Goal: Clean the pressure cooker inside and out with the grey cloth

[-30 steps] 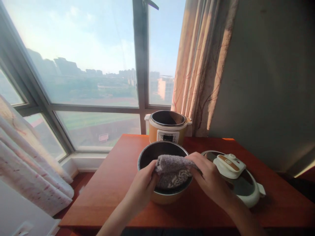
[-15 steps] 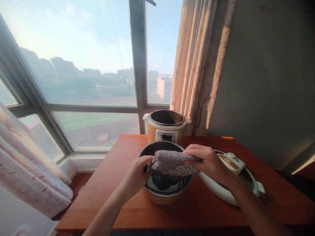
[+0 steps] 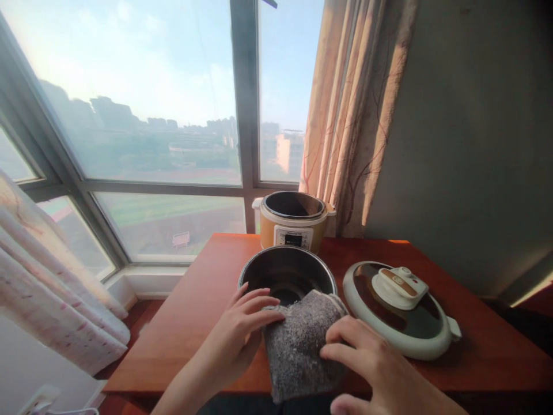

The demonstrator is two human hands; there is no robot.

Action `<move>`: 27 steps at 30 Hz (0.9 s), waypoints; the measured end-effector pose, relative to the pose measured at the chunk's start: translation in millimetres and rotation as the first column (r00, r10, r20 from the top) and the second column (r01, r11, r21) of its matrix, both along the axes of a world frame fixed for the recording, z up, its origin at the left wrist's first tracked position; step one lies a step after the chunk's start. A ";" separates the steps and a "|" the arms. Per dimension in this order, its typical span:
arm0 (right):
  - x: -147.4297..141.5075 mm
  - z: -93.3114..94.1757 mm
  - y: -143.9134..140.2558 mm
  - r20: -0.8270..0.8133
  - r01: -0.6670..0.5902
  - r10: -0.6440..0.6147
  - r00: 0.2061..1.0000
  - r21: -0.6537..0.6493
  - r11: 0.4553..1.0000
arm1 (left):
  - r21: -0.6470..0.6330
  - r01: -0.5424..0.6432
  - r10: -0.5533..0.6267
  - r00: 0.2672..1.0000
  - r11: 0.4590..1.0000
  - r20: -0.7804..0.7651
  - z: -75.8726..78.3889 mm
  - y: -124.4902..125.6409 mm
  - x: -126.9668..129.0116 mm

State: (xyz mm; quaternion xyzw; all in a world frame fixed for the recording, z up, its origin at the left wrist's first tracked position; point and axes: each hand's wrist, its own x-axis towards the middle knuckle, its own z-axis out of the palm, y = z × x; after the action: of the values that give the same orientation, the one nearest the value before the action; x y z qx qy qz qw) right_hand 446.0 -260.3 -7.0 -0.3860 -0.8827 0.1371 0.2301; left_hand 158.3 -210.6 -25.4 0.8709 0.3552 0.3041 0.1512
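A grey patterned cloth drapes over the near rim of a dark-lined inner pot, and its lower part hangs down in front. My left hand is at the pot's near left side, fingers stretched out and apart, fingertips on the cloth's upper left corner; its thumb is mostly hidden. On the cloth's right side rest the bent fingers of my right hand, its thumb well apart from them. The cloth covers the front of the pot.
Behind the pot stands a yellow and white electric cooker with its top open. A round lid with a handle lies to the right on the reddish wooden table. Windows and curtains border the table's far side.
The bunched cloth has come down from above the pot and spread over its near rim. Both hands have lowered towards me, and their fingers have loosened from the cloth. More of the lid shows.
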 end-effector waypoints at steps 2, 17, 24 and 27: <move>-5.3 6.3 4.3 0.009 0.046 -0.046 0.999 -0.030 0.998 | 0.034 -0.081 0.079 0.996 0.996 0.036 -13.0 -2.4 -0.9; -80.3 -16.9 34.2 0.277 0.088 -0.122 0.953 0.129 0.988 | 0.163 -0.140 0.114 0.980 0.977 0.162 -40.3 -4.4 0.6; -54.1 -31.8 41.8 0.248 0.019 -0.074 0.966 0.218 0.976 | 0.322 0.029 -0.030 1.000 0.946 -0.002 -45.6 13.7 -20.8; -30.8 -29.5 47.5 0.239 -0.048 -0.001 0.971 0.201 0.978 | 0.339 0.058 -0.060 0.998 0.939 -0.003 -49.3 22.4 -25.8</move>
State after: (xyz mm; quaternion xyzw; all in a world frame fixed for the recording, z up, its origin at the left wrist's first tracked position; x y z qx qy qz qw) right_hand 415.3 -212.8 -36.6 -0.3633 -0.9179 0.0007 0.1598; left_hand 132.5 -188.2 -74.7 0.8931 0.2708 0.3592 0.0093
